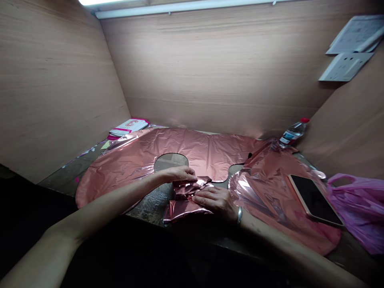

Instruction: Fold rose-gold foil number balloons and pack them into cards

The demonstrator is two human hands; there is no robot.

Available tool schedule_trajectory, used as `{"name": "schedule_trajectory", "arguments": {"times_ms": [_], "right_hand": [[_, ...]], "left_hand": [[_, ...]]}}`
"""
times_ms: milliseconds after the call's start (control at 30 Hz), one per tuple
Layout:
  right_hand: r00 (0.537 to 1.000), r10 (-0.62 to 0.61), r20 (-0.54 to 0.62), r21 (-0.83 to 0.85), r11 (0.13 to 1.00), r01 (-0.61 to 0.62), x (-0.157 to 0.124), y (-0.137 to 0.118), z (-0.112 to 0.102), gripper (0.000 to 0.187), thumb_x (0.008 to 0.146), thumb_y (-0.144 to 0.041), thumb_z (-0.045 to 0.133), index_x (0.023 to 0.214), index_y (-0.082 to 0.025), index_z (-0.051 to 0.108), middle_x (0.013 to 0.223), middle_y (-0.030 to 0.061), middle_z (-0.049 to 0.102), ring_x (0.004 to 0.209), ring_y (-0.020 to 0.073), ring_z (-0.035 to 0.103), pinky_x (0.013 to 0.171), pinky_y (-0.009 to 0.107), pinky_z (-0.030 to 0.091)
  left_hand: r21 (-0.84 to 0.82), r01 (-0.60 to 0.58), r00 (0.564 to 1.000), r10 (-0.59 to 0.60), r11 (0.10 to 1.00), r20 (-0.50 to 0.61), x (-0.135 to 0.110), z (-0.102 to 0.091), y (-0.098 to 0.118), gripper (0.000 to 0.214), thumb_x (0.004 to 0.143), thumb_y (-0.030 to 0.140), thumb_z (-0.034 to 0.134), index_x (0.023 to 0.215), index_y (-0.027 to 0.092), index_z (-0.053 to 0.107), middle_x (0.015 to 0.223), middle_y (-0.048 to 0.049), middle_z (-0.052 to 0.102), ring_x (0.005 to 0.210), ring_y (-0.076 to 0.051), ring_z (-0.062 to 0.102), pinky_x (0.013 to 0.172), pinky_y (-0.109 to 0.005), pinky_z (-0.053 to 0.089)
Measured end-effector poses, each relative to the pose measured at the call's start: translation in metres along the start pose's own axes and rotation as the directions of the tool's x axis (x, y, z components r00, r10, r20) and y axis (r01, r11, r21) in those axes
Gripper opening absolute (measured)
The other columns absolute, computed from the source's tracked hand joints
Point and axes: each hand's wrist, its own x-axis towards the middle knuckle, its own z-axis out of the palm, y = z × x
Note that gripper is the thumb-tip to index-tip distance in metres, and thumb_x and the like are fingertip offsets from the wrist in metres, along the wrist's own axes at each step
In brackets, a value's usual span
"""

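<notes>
bare arms (66, 236) | left hand (181, 174) pinching, right hand (218, 201) holding folded foil (186, 209) | bottle label (288, 138), packet lettering (124, 127) unreadable

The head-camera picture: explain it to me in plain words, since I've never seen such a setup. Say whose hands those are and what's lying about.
There is no machine here. One person wears the camera on their head, looking forward and down, so the two bare hands are the wearer's own.

The left hand and the right hand, with a silver bracelet at its wrist, are both on a folded, crumpled bundle of shiny rose foil. Whether they pinch or just press it is hard to tell.

Beyond, a large, curved foil shape is spread on the table. To the right are a phone, partly on foil, a red-capped bottle and a purple plastic bag. Printed packets lie at the back left.
</notes>
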Motion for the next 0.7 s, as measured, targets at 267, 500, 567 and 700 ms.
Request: {"name": "schedule_trajectory", "arguments": {"times_ms": [267,500,567,700], "right_hand": [[0.952,0.306,-0.014,0.231,0.927,-0.294,0.005,-0.021,-0.014,0.021,0.097,-0.032,0.052,0.099,-0.023,0.071,0.087,0.0037,0.073,0.081,0.0190,0.066,0.077,0.032,0.048],[0.552,0.743,0.379,0.599,0.258,-0.758,0.018,0.005,-0.002,0.024,0.084,-0.038,0.061,0.091,-0.018,0.072,0.088,0.0020,0.070,0.083,0.0201,0.062,0.077,0.030,0.047],[0.507,0.730,0.459,0.607,0.158,-0.778,0.022,0.014,0.001,0.023,0.078,-0.037,0.065,0.084,-0.015,0.071,0.080,0.0006,0.067,0.075,0.0168,0.059,0.072,0.028,0.045],[0.464,0.628,0.625,0.568,0.043,-0.822,0.029,0.024,-0.002,0.027,0.073,-0.040,0.068,0.080,-0.014,0.068,0.070,-0.0009,0.062,0.061,0.0119,0.051,0.062,0.025,0.039]], "left_hand": [[0.275,-0.123,0.973,0.171,0.954,-0.157,-0.002,0.007,-0.004,0.011,0.069,0.026,0.062,0.073,0.017,0.057,0.066,0.0042,0.053,0.066,-0.013,0.047,0.057,-0.024,0.029],[-0.031,-0.139,0.987,0.136,0.990,-0.081,0.011,0.005,-0.017,0.017,0.069,0.031,0.064,0.073,0.015,0.058,0.067,0.0018,0.057,0.066,-0.014,0.052,0.058,-0.022,0.037],[-0.170,-0.125,0.992,0.123,0.978,-0.018,0.012,0.002,-0.018,0.020,0.068,0.032,0.063,0.077,0.015,0.059,0.068,0.0003,0.059,0.065,-0.014,0.055,0.060,-0.023,0.041],[-0.351,-0.092,0.991,0.121,0.932,0.062,0.009,-0.007,-0.015,0.026,0.063,0.032,0.070,0.077,0.014,0.057,0.066,0.0011,0.059,0.059,-0.011,0.053,0.056,-0.021,0.040]]}}
